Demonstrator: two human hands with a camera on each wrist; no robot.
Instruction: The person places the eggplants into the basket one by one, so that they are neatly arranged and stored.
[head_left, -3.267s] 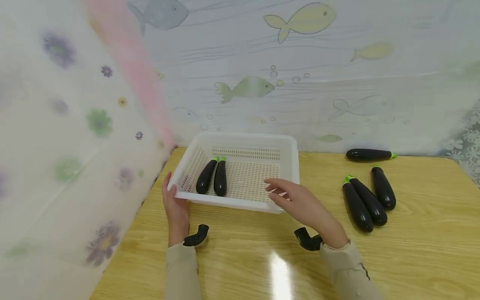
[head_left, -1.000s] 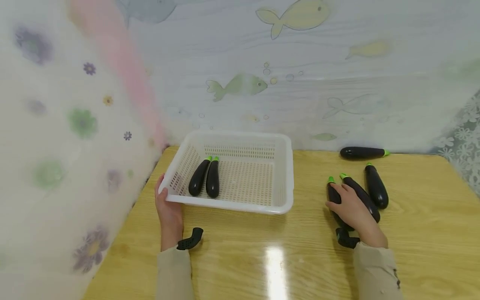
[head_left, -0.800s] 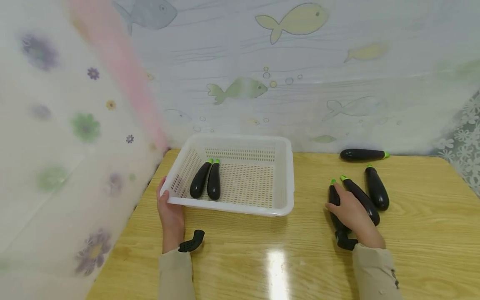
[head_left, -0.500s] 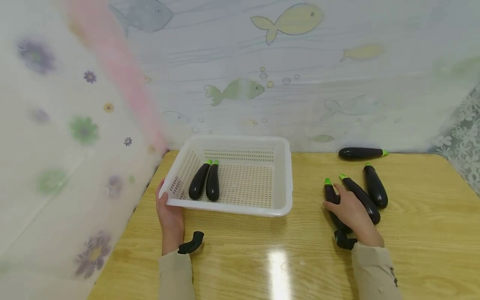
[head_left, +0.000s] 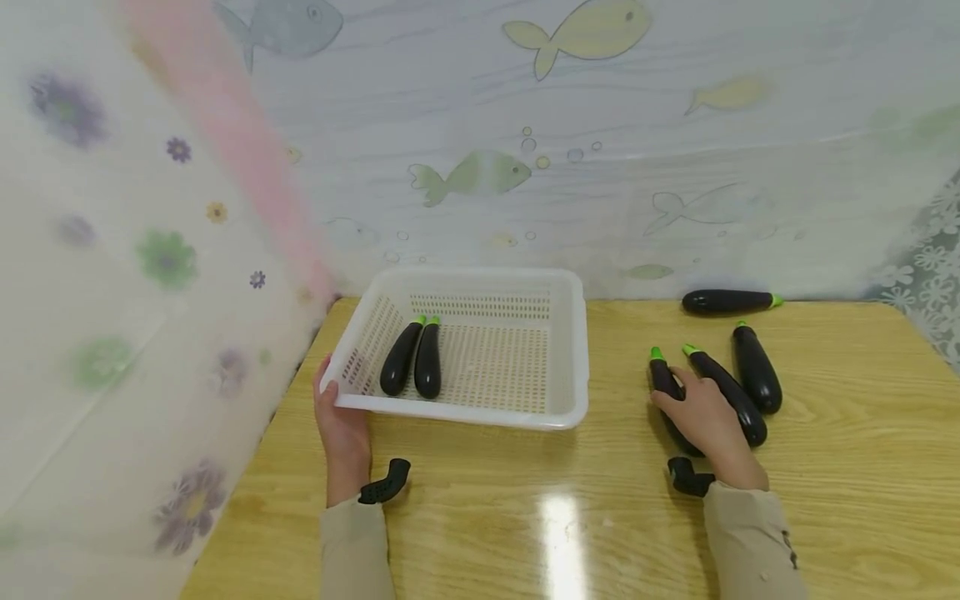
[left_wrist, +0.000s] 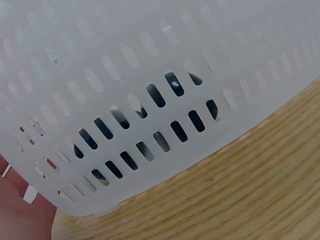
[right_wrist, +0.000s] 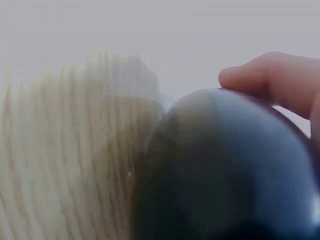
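At the near left corner of a white plastic basket [head_left: 465,414], my left hand [head_left: 345,429] grips the rim, thumb on top. Two dark eggplants [head_left: 428,362] with green stems lie side by side in the basket's left half. My right hand [head_left: 708,421] holds another eggplant [head_left: 663,379] between thumb and fingers, to the right of the basket. Its stem end points away, and the hand covers part of its body. In the right wrist view, that eggplant's rounded dark body [right_wrist: 220,165] fills the foreground. The left wrist view shows the basket's slotted wall [left_wrist: 150,60].
Right beside my right hand lies an eggplant [head_left: 729,392], with another [head_left: 757,371] just beyond it. A third eggplant [head_left: 731,302] lies crosswise at the table's back edge, by the patterned wall covering [head_left: 480,108]. The wooden table [head_left: 480,517] extends toward me.
My right hand has moved from over the basket's near right corner to the eggplants and taken hold of the leftmost one. That eggplant's stem end has shifted left. My left hand stays on the basket.
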